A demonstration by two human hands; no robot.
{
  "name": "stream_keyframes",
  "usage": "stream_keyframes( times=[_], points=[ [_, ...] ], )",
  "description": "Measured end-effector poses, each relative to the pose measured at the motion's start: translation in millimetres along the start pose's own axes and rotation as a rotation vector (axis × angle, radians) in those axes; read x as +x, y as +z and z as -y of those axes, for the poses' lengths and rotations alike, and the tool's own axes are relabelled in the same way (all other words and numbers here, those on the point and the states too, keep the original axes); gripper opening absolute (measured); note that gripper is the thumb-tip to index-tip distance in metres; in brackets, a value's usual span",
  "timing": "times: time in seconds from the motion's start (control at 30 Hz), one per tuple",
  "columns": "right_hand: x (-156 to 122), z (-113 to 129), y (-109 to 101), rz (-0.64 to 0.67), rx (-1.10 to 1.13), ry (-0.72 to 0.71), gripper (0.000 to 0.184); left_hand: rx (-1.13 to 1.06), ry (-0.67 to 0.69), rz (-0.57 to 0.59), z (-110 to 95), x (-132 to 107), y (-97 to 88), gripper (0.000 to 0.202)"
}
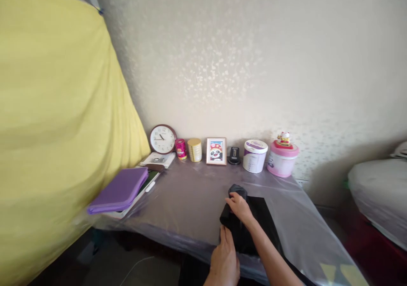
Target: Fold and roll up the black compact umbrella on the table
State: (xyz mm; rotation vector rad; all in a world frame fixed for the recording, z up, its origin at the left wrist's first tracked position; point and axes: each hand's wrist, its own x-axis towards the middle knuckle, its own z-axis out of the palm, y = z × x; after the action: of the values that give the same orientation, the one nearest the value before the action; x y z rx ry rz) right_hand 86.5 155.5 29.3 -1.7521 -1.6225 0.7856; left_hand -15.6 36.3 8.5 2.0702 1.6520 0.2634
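Note:
Black cloth (262,220) lies near the front edge of the table, its left side folded or rolled over into a thick bundle. A dark grey, bunched end (238,189) sticks out at the top of that bundle. My right hand (241,207) grips the bundle from above, with its fingers curled over the fabric. Below it, my left hand (225,252) has its fingers stretched out straight, and their tips touch the lower left edge of the cloth. Part of the cloth is hidden under my right forearm and hangs over the table edge.
Along the wall stand a round clock (163,139), a pink can (181,149), a yellow-lidded can (195,150), a picture frame (216,151), a black device (234,155), a white tub (255,156) and a pink tub (282,161). A purple folded item (119,189) lies left, beside a yellow curtain (63,107).

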Motion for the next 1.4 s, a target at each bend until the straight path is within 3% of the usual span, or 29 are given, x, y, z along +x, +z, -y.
stream_keyframes(
  times=[0.13, 0.2, 0.3, 0.53, 0.83, 0.93, 1.13, 1.4],
  points=[
    [-6, 6, -3, -0.061, -0.258, -0.028, 0.028, -0.003, -0.004, 0.034, 1, -8, -4.3, 0.069],
    [-10, 12, -4, -0.047, -0.304, -0.033, 0.027, -0.025, -0.013, -0.005, 2, -14, -7.2, 0.068],
    [-15, 19, -3, 0.012, -0.318, -0.058, 0.025, -0.016, 0.039, -0.066, 2, -19, -11.7, 0.075],
    [-21, 20, -5, 0.059, -0.312, -0.139, 0.019, 0.045, 0.121, 0.018, -3, -9, -13.4, 0.094],
    [-55, -2, -16, 0.045, -0.174, -0.631, 0.031, 0.120, 0.053, 0.120, -8, 0, -10.5, 0.092],
    [-42, -14, -22, 0.051, -0.222, -0.700, 0.033, 0.141, 0.020, 0.110, -6, 6, -1.6, 0.098],
    [9, -32, -26, 0.020, -0.319, -0.690, 0.032, 0.139, -0.036, -0.028, 7, 20, 26.0, 0.083],
    [64, -43, -18, -0.016, -0.432, -0.463, 0.036, 0.180, -0.189, 0.094, 0, 27, 20.9, 0.081]
  ],
)
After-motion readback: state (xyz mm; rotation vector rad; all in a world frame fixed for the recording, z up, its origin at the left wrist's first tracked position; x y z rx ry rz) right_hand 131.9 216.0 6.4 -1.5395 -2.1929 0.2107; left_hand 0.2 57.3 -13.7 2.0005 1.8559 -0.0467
